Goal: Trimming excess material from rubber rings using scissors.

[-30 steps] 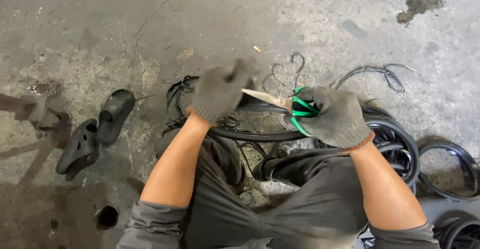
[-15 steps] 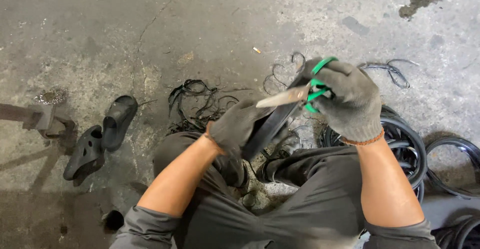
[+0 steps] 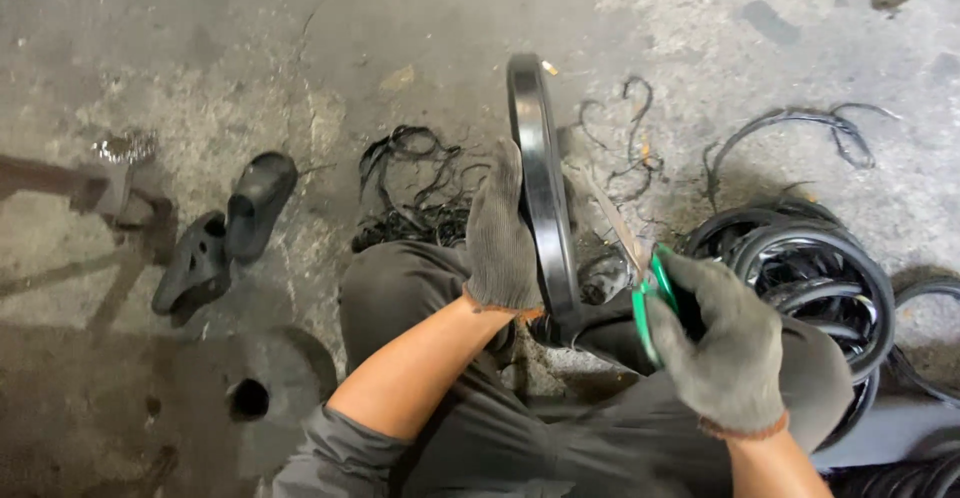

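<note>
My left hand (image 3: 503, 241), in a grey knit glove, grips a black rubber ring (image 3: 540, 168) and holds it upright above my lap, its edge toward me. My right hand (image 3: 722, 343), also gloved, holds green-handled scissors (image 3: 640, 276) with the metal blades pointing up-left, close beside the ring's right side. The lower part of the ring is hidden between my knees and hands.
A tangle of thin black rubber trimmings (image 3: 412, 190) lies on the concrete floor ahead. A stack of black rubber rings (image 3: 820, 258) sits at right, with loose strips (image 3: 790, 123) beyond. Two black sandals (image 3: 225, 228) lie at left. A round hole (image 3: 247, 398) shows at lower left.
My left hand has turned the black ring upright and raised it. My right hand has come down and toward me with the scissors, from above the ring to its right side.
</note>
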